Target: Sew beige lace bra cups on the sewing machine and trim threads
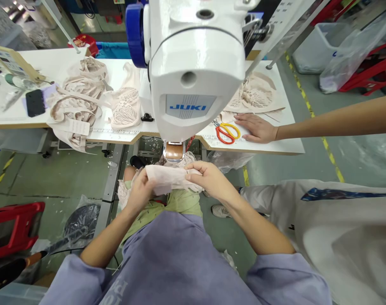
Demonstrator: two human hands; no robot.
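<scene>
Between my hands a pale pink piece of fabric (167, 177) is stretched out above my lap. My left hand (142, 188) grips its left end with bent fingers, and my right hand (207, 178) pinches its right end between thumb and fingers. Lace-edged parts of the same pale cloth (125, 194) hang at the left over my leg. Just beyond the fabric is the front end of a white sewing machine (193, 76). Its needle area is hidden behind the machine head.
A co-worker's hand (256, 128) lies on the table's right side, near red and yellow scissors (226, 132). Beige lace garments (77, 101) are heaped on the left, beside a black phone (35, 103). More lace pieces (256, 93) lie at right. A red stool (17, 231) stands lower left.
</scene>
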